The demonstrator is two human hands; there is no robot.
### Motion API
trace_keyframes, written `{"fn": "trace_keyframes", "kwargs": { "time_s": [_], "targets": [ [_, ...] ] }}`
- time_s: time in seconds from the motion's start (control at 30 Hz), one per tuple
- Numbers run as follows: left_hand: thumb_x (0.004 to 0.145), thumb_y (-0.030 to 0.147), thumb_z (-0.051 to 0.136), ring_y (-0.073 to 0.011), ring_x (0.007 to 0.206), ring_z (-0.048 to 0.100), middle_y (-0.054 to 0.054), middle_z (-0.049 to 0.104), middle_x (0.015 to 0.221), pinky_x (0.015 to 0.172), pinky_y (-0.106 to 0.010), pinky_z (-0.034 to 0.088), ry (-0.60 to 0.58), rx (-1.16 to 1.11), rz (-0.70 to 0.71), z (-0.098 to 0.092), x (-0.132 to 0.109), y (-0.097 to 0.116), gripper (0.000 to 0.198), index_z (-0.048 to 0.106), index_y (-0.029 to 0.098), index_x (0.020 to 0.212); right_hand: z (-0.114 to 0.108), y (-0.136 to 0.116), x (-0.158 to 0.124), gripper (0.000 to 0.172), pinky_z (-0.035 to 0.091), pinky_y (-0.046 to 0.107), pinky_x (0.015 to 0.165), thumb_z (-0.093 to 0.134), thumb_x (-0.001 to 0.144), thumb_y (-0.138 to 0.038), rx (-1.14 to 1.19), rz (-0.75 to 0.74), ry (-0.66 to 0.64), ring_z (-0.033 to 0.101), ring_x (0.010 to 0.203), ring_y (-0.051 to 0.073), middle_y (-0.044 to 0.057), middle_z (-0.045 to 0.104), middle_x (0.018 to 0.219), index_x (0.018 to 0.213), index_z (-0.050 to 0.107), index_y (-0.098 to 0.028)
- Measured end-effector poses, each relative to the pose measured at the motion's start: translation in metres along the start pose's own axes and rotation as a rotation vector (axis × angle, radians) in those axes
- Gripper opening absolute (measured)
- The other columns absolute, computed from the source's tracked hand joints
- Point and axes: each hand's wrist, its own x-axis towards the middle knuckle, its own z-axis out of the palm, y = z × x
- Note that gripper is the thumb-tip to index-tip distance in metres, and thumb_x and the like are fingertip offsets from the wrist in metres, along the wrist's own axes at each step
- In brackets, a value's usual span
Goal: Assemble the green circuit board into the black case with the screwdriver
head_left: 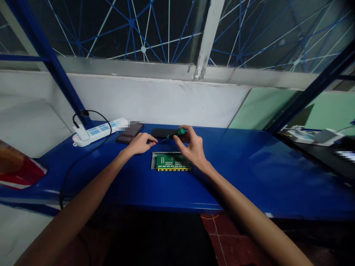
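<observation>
A screwdriver with a green and black handle (181,131) is gripped between the thumb and fingers of my right hand (192,146). Its thin shaft points left and slightly down. At the shaft's tip, the thumb and fingertips of my left hand (142,143) are pinched together; whatever they hold is too small to make out. Just below both hands lies a green circuit board (169,161) in a grey metal tray (154,162), with a yellow row of connectors along its near edge. My right hand hides the board's far right corner.
Behind my hands, a dark phone (130,132) and a flat black object (159,133) lie on the blue table (235,177). A white power strip (95,132) with a black cable stands at the left, near a red and brown item (16,166).
</observation>
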Motion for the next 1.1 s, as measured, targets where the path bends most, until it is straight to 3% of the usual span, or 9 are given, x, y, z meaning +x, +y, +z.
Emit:
{"fn": "trace_keyframes", "kwargs": {
  "time_s": [0.57,0.83,1.1],
  "targets": [
    [0.081,0.027,0.056,-0.0229,0.087,0.067,-0.009,0.074,0.097,0.081,-0.033,0.047,-0.024,-0.053,0.020,0.002,0.000,0.002,0.029,0.075,0.019,0.102,0.004,0.010,-0.001,0.028,0.057,0.032,0.068,0.057,0.086,-0.036,-0.006,0.015,-0.022,0.071,0.078,0.018,0.004,0.070,0.087,0.109,0.051,-0.021],
    [0.074,0.029,0.066,-0.0213,0.080,0.066,-0.009,0.075,0.094,0.079,-0.034,0.048,0.042,-0.091,-0.027,-0.002,0.001,0.009,0.029,0.076,0.017,0.099,-0.003,0.010,0.004,0.030,0.058,0.035,0.068,0.059,0.086,-0.038,0.121,0.077,0.057,0.070,0.076,0.018,0.004,0.068,0.087,0.109,0.050,-0.022],
    [0.079,0.034,0.065,-0.0187,0.073,0.064,-0.007,0.076,0.091,0.073,-0.032,0.046,0.106,-0.088,-0.062,-0.004,0.000,0.019,0.021,0.078,0.019,0.086,-0.006,0.011,0.008,0.033,0.061,0.034,0.067,0.063,0.083,-0.042,0.278,0.135,0.091,0.070,0.076,0.019,0.004,0.068,0.088,0.107,0.049,-0.024]
  ]
}}
